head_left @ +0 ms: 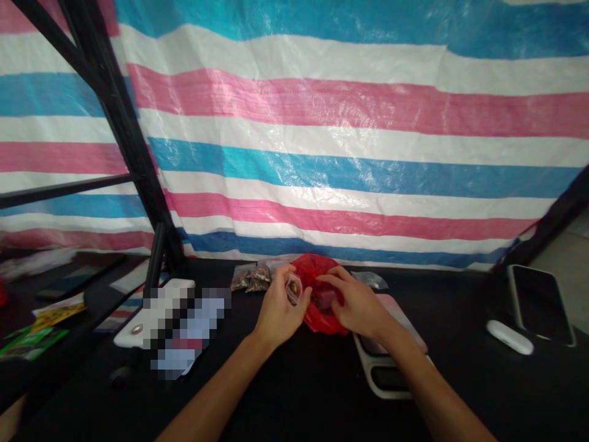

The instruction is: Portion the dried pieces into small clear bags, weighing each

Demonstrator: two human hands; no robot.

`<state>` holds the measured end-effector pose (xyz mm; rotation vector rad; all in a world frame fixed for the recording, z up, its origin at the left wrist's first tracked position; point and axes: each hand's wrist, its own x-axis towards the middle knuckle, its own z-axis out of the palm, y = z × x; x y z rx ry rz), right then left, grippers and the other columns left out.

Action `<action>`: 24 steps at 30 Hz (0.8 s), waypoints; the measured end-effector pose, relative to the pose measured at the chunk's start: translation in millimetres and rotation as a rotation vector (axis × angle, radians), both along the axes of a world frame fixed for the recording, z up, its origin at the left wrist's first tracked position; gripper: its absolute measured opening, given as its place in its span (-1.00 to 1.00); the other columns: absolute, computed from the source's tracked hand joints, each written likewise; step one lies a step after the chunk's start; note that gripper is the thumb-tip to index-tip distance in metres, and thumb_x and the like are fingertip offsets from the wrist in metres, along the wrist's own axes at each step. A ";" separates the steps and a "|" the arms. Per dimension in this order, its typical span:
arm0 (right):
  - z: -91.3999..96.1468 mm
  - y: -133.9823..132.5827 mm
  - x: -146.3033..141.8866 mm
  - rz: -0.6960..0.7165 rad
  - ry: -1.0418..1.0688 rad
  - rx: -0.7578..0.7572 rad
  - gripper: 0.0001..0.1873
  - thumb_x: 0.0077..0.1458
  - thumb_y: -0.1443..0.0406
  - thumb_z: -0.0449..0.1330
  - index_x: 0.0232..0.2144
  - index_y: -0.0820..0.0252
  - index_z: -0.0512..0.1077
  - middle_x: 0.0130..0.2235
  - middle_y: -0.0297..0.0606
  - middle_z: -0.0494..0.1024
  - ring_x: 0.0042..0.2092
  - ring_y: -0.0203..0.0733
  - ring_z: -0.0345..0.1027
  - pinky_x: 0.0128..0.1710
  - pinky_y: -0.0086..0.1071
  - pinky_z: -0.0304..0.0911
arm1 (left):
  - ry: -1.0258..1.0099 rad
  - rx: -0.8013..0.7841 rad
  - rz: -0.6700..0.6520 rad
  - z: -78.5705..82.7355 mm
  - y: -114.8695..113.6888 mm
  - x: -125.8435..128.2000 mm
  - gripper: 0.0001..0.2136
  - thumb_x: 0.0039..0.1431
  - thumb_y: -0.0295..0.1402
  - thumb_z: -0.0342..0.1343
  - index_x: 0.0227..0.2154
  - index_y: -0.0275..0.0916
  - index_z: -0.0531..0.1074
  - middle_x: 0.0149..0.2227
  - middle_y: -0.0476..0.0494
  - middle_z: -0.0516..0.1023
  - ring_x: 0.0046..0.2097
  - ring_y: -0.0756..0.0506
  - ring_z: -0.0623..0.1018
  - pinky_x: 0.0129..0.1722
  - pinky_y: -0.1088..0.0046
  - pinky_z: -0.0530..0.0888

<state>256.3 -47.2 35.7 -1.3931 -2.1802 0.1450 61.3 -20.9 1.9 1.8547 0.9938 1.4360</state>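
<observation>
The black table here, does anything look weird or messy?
Yes. On the black table, a blocky blurred patch covers part of a white object, so you can't tell what's there. The red plastic bag looks crumpled under the right hand, beside the small clear bag in the left hand.

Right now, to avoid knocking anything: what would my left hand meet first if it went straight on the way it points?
Probably the red plastic bag, just ahead of the left hand, past the small clear packet in its fingers; depth is hard to judge from this view.
</observation>
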 end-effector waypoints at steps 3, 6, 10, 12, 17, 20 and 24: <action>4.7 -2.9 -9.0 0.093 0.160 0.099 -0.57 0.11 0.45 0.11 0.03 0.07 0.43 0.02 -0.20 0.48 -0.01 -0.13 0.43 0.05 -0.27 0.32 | -0.030 0.011 -0.096 -0.5 -2.2 2.2 -0.59 0.13 -0.45 0.15 0.00 -0.15 0.16 -0.20 -0.05 0.47 -0.23 -0.06 0.51 -0.14 0.41 0.45; 8.3 -6.1 -17.8 0.141 0.231 0.132 -0.71 0.22 0.36 0.11 -0.02 0.07 0.42 -0.05 -0.21 0.55 -0.03 -0.12 0.44 0.02 -0.24 0.32 | -0.057 0.059 -0.109 -1.6 0.6 0.6 -0.62 0.15 -0.48 0.12 0.01 -0.15 0.19 -0.15 -0.10 0.48 -0.16 -0.07 0.52 -0.08 0.38 0.45; 4.2 -1.7 -15.6 0.023 0.154 0.140 -0.80 0.23 0.33 0.11 -0.11 0.11 0.46 -0.11 -0.22 0.61 -0.09 -0.10 0.48 -0.03 -0.24 0.30 | -0.006 0.081 -0.024 -0.9 5.9 -4.2 -0.61 0.17 -0.43 0.16 0.06 -0.14 0.32 -0.07 -0.15 0.58 -0.04 -0.14 0.57 0.05 0.31 0.44; 1.7 2.7 -9.5 -0.055 0.118 0.172 -0.81 0.24 0.34 0.10 -0.16 0.11 0.49 -0.13 -0.23 0.64 -0.09 -0.08 0.50 -0.03 -0.21 0.28 | 0.089 0.096 -0.020 0.1 6.7 -5.4 -0.58 0.14 -0.46 0.17 0.08 -0.12 0.37 0.01 -0.17 0.58 0.04 -0.18 0.55 0.12 0.26 0.41; 2.6 8.3 3.7 -0.141 0.167 0.284 -0.77 0.25 0.34 0.06 -0.16 0.10 0.51 -0.12 -0.20 0.64 -0.05 -0.08 0.49 0.02 -0.21 0.28 | 0.351 0.074 -0.041 -1.0 5.1 -3.9 -0.47 0.09 -0.54 0.13 0.16 -0.14 0.35 0.05 -0.21 0.56 0.07 -0.23 0.52 0.14 0.15 0.39; 2.4 8.3 4.3 -0.077 0.054 0.220 -0.75 0.19 0.40 0.10 -0.16 0.11 0.52 -0.12 -0.21 0.64 -0.06 -0.06 0.47 0.01 -0.17 0.26 | 0.484 0.066 -0.037 -3.5 5.2 -3.2 -0.51 0.07 -0.57 0.10 0.09 -0.12 0.41 0.00 -0.19 0.59 0.04 -0.24 0.53 0.11 0.14 0.39; 2.2 4.4 -2.9 0.029 0.010 0.199 -0.67 0.11 0.50 0.10 -0.16 0.08 0.51 -0.14 -0.26 0.64 -0.08 -0.08 0.44 -0.01 -0.18 0.23 | 0.564 0.090 -0.053 -9.5 7.3 -2.6 -0.46 0.04 -0.62 0.04 0.11 -0.12 0.37 -0.01 -0.21 0.60 0.03 -0.26 0.54 0.12 0.12 0.36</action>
